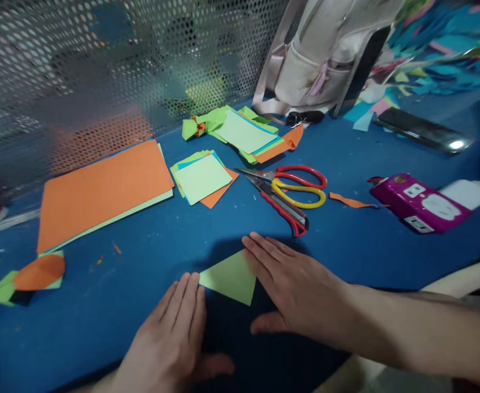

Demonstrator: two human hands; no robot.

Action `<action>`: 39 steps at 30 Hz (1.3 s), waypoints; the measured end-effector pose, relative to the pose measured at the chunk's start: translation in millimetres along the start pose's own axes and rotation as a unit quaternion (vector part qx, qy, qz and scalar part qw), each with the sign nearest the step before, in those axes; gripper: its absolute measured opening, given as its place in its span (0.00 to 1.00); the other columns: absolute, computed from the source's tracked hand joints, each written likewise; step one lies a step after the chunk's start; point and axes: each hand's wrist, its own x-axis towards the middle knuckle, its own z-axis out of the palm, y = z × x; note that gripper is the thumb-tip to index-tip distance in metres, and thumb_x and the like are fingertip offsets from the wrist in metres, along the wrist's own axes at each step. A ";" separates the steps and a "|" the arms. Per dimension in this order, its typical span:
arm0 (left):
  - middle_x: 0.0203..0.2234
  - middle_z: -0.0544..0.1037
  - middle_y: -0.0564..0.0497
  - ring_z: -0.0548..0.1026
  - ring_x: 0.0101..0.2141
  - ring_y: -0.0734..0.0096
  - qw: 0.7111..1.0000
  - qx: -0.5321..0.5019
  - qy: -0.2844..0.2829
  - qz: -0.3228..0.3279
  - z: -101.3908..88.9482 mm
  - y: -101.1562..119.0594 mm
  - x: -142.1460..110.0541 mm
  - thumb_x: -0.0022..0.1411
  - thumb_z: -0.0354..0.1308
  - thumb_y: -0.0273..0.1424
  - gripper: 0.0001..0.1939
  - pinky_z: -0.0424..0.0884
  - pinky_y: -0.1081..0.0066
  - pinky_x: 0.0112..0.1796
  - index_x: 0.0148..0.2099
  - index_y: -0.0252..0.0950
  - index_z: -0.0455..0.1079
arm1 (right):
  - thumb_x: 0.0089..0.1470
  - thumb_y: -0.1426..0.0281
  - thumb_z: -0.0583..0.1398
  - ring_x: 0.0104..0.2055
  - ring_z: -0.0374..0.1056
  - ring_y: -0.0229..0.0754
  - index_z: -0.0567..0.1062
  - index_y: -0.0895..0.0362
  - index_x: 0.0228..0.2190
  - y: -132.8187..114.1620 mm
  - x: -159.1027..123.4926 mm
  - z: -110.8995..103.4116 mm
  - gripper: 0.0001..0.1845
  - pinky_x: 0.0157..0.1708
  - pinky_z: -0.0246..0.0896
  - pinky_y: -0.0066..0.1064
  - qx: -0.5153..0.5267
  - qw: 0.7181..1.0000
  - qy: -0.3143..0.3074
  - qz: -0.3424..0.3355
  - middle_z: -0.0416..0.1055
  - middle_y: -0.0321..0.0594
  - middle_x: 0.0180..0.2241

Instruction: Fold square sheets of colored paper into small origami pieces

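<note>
A light green piece of folded paper (230, 277) lies on the blue table between my hands. The fingertips of my left hand (172, 333) touch its left corner, with the fingers straight and flat and the thumb apart. My right hand (291, 284) lies across its right side, fingers stretched out and thumb spread. Beyond the hands, scissors (299, 188) with one red and one yellow handle rest partly over a red utility knife (284, 210). A small stack of square paper sheets (204, 180), pale green on top, lies left of them.
Large orange sheets (106, 188) lie at the left by a perforated metal panel (112, 71). More cut paper (248, 131) lies at the back. To the right are a purple power adapter (422, 202), a phone (422, 130) with its light on, and a pale bag (313, 65).
</note>
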 end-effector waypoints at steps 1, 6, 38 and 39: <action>0.39 0.76 0.28 0.76 0.41 0.47 1.000 -0.001 0.010 -0.004 -1.8 -1.3 0.6 0.62 0.43 0.51 0.34 0.75 0.57 0.39 0.43 0.21 0.70 | 0.50 0.44 0.53 0.58 0.58 0.60 0.68 0.75 0.50 2.9 0.1 -2.9 0.46 0.52 0.61 0.45 -0.007 1.000 0.009 0.005 0.60 0.65 0.55; 0.39 0.77 0.35 0.76 0.41 0.54 0.995 -0.090 0.009 -0.035 -4.2 -15.9 7.0 0.64 0.49 0.40 0.21 0.75 0.61 0.39 0.48 0.26 0.67 | 0.54 0.61 0.60 0.54 0.63 0.52 0.70 0.68 0.48 19.4 10.3 -13.0 0.26 0.51 0.62 0.42 0.009 0.999 0.032 -0.037 0.67 0.54 0.53; 0.34 0.77 0.47 0.74 0.36 0.64 0.728 -0.516 -0.038 -0.450 14.4 -68.9 67.8 0.61 0.50 0.44 0.18 0.68 0.67 0.38 0.38 0.36 0.72 | 0.58 0.76 0.53 0.40 0.70 0.40 0.74 0.59 0.32 57.6 43.1 -1.6 0.10 0.39 0.67 0.32 0.164 0.971 0.145 -0.093 0.75 0.45 0.38; 0.35 0.77 0.47 0.74 0.37 0.63 0.703 -0.539 -0.025 -0.464 14.7 -70.9 70.6 0.61 0.49 0.45 0.19 0.68 0.67 0.40 0.39 0.36 0.72 | 0.58 0.76 0.53 0.40 0.70 0.41 0.74 0.60 0.31 58.2 43.6 -1.9 0.10 0.40 0.67 0.32 0.199 0.961 0.179 -0.069 0.76 0.45 0.37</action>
